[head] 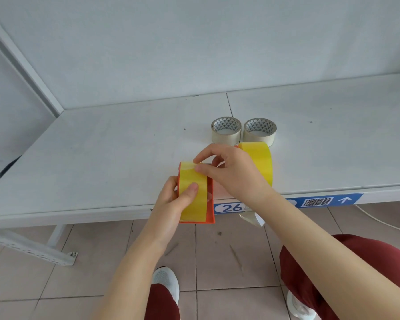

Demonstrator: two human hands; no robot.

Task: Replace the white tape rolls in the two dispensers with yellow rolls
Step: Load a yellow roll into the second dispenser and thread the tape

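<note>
An orange dispenser point(210, 204) with a yellow tape roll point(192, 192) in it is held over the shelf's front edge. My left hand point(171, 204) grips it from the left, thumb pressed on the yellow tape. My right hand point(231, 172) pinches the tape's free end at the roll's top. Behind my right hand stands a second yellow roll point(261, 160), upright; an orange edge of its dispenser shows beside it. Two white tape rolls point(226, 130) point(259, 131) lie flat side by side on the shelf further back.
The white metal shelf point(102, 146) has a blue label strip point(321, 200) with the number 26 on its front edge. A scrap of tape point(252, 218) hangs under that edge. Below are floor tiles, my knees in red trousers and white shoes.
</note>
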